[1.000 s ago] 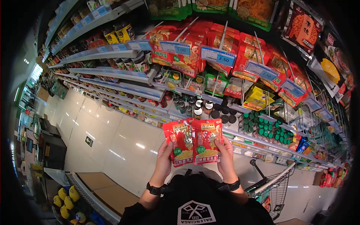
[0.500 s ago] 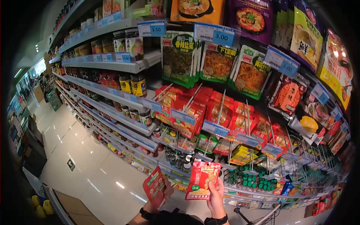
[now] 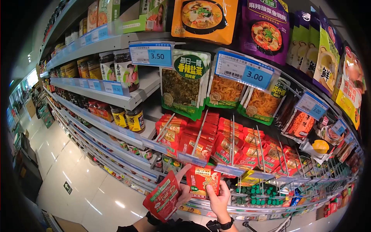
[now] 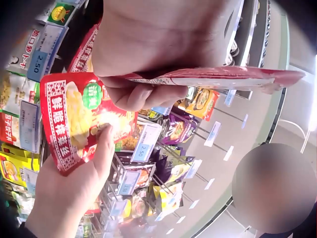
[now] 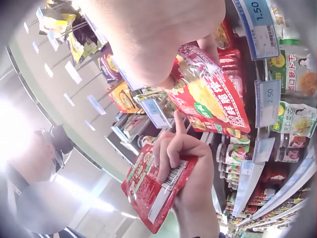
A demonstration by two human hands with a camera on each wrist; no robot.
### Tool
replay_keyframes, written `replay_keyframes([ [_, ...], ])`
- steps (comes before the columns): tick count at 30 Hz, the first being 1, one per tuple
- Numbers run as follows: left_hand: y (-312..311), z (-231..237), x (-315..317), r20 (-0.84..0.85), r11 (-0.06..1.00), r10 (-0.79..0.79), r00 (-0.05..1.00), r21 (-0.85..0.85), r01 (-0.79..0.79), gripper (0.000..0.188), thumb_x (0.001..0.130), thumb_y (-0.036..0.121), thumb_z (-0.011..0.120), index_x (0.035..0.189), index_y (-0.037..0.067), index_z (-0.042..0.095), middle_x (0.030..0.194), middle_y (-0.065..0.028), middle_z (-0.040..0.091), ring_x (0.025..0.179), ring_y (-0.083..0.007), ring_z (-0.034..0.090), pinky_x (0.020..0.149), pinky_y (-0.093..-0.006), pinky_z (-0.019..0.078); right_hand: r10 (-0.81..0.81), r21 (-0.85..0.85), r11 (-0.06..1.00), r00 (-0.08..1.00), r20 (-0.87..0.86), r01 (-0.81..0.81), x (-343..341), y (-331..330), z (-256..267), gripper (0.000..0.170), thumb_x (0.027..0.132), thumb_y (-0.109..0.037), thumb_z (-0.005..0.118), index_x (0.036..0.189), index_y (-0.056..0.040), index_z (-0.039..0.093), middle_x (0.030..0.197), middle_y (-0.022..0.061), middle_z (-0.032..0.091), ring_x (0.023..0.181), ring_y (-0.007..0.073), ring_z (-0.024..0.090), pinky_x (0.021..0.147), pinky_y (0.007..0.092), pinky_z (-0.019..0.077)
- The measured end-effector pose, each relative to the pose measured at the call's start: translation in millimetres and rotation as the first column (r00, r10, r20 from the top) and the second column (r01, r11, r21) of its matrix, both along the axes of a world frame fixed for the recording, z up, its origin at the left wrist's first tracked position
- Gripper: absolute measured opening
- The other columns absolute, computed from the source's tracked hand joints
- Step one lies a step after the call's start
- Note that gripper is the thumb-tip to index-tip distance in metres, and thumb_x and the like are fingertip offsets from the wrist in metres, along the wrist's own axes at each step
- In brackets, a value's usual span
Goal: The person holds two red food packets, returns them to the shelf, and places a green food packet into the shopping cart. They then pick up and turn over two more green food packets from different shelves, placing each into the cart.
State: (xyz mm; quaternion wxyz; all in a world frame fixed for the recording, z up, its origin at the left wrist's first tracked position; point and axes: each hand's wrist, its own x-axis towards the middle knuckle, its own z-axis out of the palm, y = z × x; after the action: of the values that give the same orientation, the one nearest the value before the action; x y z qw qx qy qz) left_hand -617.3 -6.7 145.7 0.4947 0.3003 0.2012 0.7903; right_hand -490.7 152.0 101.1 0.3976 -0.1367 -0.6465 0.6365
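Observation:
My left hand (image 3: 184,195) grips a red pickled mustard packet (image 3: 161,199), its printed back and barcode (image 5: 171,178) turned up. The index finger of that hand sticks out straight toward the shelf, beside the other packet. A second red pickled mustard packet (image 3: 203,181) is pinched in my right hand (image 3: 219,201), thumb on its front. Yellow shreds and a green round mark show on that front in the left wrist view (image 4: 84,119). There, the left packet (image 4: 223,77) appears nearly edge-on.
Similar red packets (image 3: 228,145) hang on metal prongs just beyond my hands. Above them are green-edged pouches (image 3: 185,83) and a 3.00 price tag (image 3: 245,73). Shelves of jars (image 3: 135,120) run along the left, beside a tiled aisle (image 3: 83,176). A trolley handle (image 3: 276,224) shows low at right.
The view has tilted up from the two packets held side by side to the shelf, then come closer. The left packet has turned back side up, and the left index finger has stretched out.

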Motion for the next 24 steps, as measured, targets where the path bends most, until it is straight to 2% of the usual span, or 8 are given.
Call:
replay_keyframes([
  [4,14.2,-6.9,-18.7,-0.048,0.997,0.011,0.999,0.083,-0.007,0.09,0.101,0.051,0.056,0.164,0.015,0.003,0.07,-0.0042,0.054,0.051,-0.0143,0.05,0.065,-0.0289,0.0363,0.011,-0.009,1.0,0.999,-0.039,-0.012,-26.1,6.5,4.0,0.029,0.095,-0.006,0.071,0.12,0.0058,0.06,0.106,0.0104,0.073,0.095,0.0098,0.066,0.084,0.0265,0.0536],
  [6,25.1,-29.6,-39.0,-0.206,0.892,-0.115,0.972,0.408,0.192,0.082,0.104,0.051,0.048,0.164,0.017,0.002,0.068,-0.0025,0.052,0.049,-0.0136,0.049,0.064,-0.0292,0.0358,0.006,-0.043,0.999,0.999,-0.045,-0.008,-34.2,8.6,1.1,0.026,0.094,-0.005,0.072,0.115,0.0065,0.062,0.105,0.0103,0.073,0.093,0.0096,0.066,0.082,0.0265,0.0537],
  [7,6.0,-9.4,-23.3,-0.075,0.992,0.048,0.996,0.123,-0.038,0.075,0.107,0.055,0.038,0.164,0.019,0.005,0.064,-0.0007,0.05,0.047,-0.0116,0.047,0.063,-0.0292,0.0357,0.019,-0.005,1.0,0.999,-0.042,-0.02,-37.0,10.9,-1.7,0.024,0.093,-0.005,0.073,0.112,0.0066,0.063,0.104,0.0098,0.073,0.092,0.0095,0.066,0.081,0.0269,0.0539],
  [10,-1.7,0.7,-28.3,-0.13,0.993,0.036,0.991,0.12,-0.02,0.073,0.106,0.06,0.031,0.163,0.02,0.009,0.059,0.0012,0.046,0.046,-0.0095,0.044,0.062,-0.0288,0.0355,0.026,0.039,0.999,0.997,-0.068,-0.023,-46.8,13.7,-3.0,0.023,0.091,-0.005,0.075,0.108,0.0072,0.067,0.1,0.0091,0.074,0.087,0.0101,0.066,0.077,0.0281,0.0541],
  [12,1.5,9.0,-32.7,-0.183,0.996,0.082,0.98,0.055,-0.073,0.077,0.104,0.064,0.029,0.162,0.016,0.009,0.054,0.0021,0.044,0.042,-0.0076,0.042,0.055,-0.028,0.0349,0.071,0.275,0.96,0.997,-0.018,-0.063,-47.5,18.8,-6.6,0.027,0.09,-0.004,0.075,0.113,0.0075,0.067,0.101,0.0092,0.074,0.086,0.0115,0.067,0.078,0.0284,0.0542],
  [14,8.0,12.1,-40.9,-0.282,0.982,0.074,0.956,0.19,-0.02,0.082,0.104,0.066,0.029,0.161,0.012,0.007,0.051,0.0026,0.045,0.036,-0.0075,0.039,0.046,-0.0271,0.0321,0.081,0.228,0.972,0.995,-0.065,-0.065,-56.3,16.0,-6.8,0.03,0.091,-0.004,0.074,0.118,0.0072,0.066,0.106,0.0108,0.073,0.091,0.0126,0.067,0.08,0.0286,0.0541],
  [17,8.9,-10.0,-44.4,-0.26,0.98,0.115,0.959,0.188,-0.067,0.086,0.103,0.067,0.029,0.161,0.007,0.005,0.05,0.0023,0.045,0.033,-0.0078,0.039,0.041,-0.0266,0.0297,0.099,0.043,0.995,0.981,-0.169,-0.093,-67.7,12.9,-1.5,0.032,0.093,-0.007,0.073,0.12,0.0058,0.064,0.11,0.0116,0.072,0.096,0.0136,0.066,0.084,0.029,0.0533],
  [24,15.8,-30.3,-51.0,-0.155,0.974,0.113,0.981,0.214,-0.079,0.074,0.106,0.059,0.03,0.162,0.014,0.011,0.054,0.0015,0.049,0.041,-0.0076,0.037,0.049,-0.0273,0.0322,0.068,0.156,0.986,0.993,-0.1,-0.052,-69.8,15.2,-10.9,0.026,0.092,-0.004,0.072,0.115,0.0056,0.066,0.102,0.0119,0.072,0.09,0.0153,0.067,0.08,0.0297,0.0531],
])
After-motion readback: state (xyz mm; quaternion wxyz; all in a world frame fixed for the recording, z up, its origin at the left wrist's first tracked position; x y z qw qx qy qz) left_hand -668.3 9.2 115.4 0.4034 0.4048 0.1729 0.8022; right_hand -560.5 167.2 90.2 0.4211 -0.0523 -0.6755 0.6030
